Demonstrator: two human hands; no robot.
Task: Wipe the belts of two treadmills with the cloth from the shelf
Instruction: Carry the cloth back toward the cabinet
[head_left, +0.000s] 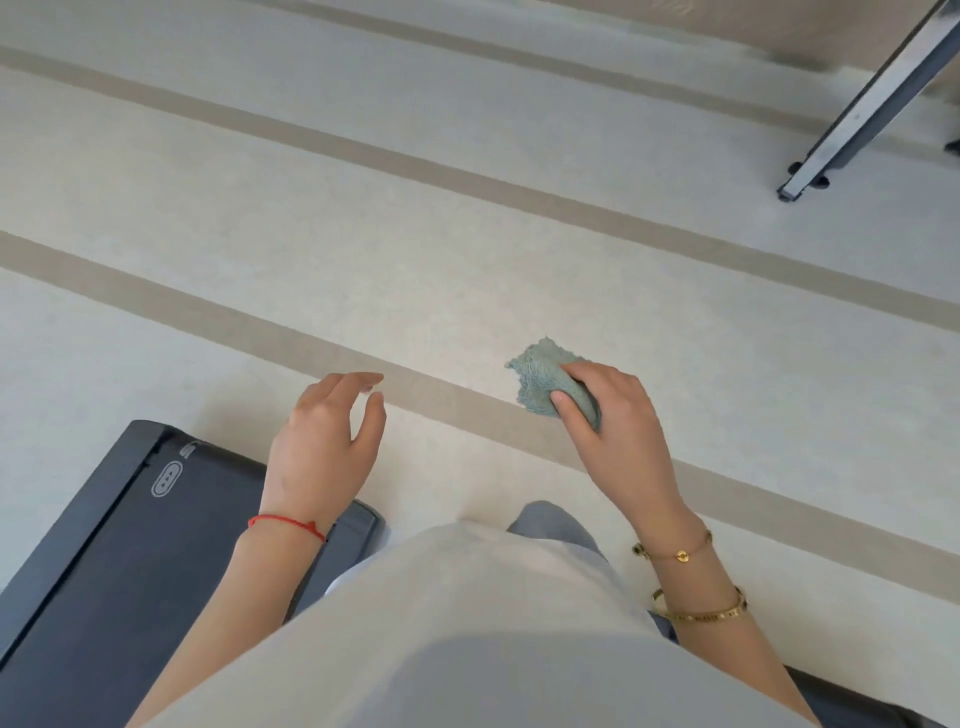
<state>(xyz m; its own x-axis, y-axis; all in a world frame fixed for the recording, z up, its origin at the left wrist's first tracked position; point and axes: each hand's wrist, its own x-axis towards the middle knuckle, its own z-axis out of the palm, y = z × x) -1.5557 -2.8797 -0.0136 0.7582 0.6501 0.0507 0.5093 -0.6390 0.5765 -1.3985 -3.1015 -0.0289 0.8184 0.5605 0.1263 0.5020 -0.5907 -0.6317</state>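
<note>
Cloth in hand, standing beside a treadmill with no wiping under way.

The right hand grips the bunched blue cloth above the floor, so fetching it from the shelf looks done. The left hand hangs empty with fingers relaxed over the corner of a dark treadmill. Whether its belt has been wiped I cannot tell; a second treadmill is not clearly in view.

The person wears a loose pale grey top and blue-grey trousers, with both forearms bare. A thin red cord bracelet with a small knot circles the left wrist. The right wrist carries 2 gold pieces: a fine chain with a round disc and dark beads, and a flat studded bangle nearer the elbow.
</note>
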